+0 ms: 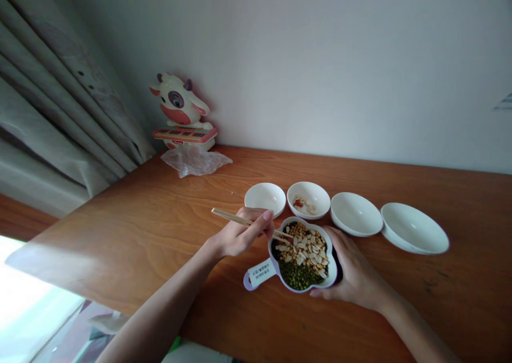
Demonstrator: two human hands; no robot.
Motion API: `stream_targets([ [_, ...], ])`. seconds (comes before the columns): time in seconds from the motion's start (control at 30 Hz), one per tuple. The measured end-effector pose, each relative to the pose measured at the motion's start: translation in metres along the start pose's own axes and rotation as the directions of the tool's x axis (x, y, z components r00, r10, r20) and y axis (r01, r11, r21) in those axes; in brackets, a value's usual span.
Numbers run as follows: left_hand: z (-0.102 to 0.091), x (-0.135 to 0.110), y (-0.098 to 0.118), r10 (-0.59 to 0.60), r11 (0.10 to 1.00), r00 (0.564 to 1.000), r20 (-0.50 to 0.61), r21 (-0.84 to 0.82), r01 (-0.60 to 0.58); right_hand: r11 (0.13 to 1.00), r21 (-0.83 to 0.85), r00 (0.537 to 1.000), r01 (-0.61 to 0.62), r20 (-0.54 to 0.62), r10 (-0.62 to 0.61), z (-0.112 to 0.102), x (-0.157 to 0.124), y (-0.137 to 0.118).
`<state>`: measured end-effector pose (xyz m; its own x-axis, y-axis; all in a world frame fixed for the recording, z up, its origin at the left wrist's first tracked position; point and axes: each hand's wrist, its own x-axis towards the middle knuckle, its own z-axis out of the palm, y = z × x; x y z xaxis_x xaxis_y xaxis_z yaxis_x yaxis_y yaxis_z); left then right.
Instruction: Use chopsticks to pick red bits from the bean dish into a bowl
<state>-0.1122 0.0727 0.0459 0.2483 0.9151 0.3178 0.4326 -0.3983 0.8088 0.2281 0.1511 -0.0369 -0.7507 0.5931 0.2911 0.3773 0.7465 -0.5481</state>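
Head view, and my eye goes straight to the pan (333,264), sitting on the wooden table (160,214) between the person's two hands. Its stubby handle (248,283) points out to the left, with a white label (262,273) whose print is too small to read. Inside the pan, green beans (298,275) fill the near part, pale flakes (308,251) lie heaped over the middle and right, and yellow beans (298,230) show toward the back.

The left hand (246,235), at the pan's left edge, is pinched narrow around a pair of chopsticks (232,217); their tips reach down among the flakes, though I can't tell whether they grip anything. The right hand (356,275) is spread around the pan's right side, thumb toward the near edge, fingers toward the far one.

Four white bowls stand in a row beyond the pan: one behind and left (264,196), partly hidden by the left hand; one straight behind (310,192), with a few pale scraps and a red bit in it; one behind and right (355,211); and one farther right (414,230).

Well off behind the pan, to its left, a cow toy (182,107) stands above a crumpled clear bag (194,161).
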Motion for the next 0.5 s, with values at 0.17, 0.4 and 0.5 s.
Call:
stream_targets([
  [0.17,0.0032,0.0033,-0.0012,-0.066,0.996,0.998,-0.01,-0.052,0.065,1.0,-0.002,1.0,0.011,0.003,-0.011,-0.0008,-0.0001,-0.0003],
  [0.4,0.0029,0.0025,0.0033,-0.031,0.999,1.0,-0.005,0.015,0.031,1.0,-0.008,1.0,0.006,0.006,-0.006,-0.0009,-0.0001,-0.0011],
  [0.5,0.0045,0.0027,0.0054,-0.01,0.999,1.0,-0.009,0.054,0.01,1.0,-0.002,1.0,0.007,-0.002,-0.007,-0.0015,-0.0003,-0.0014],
])
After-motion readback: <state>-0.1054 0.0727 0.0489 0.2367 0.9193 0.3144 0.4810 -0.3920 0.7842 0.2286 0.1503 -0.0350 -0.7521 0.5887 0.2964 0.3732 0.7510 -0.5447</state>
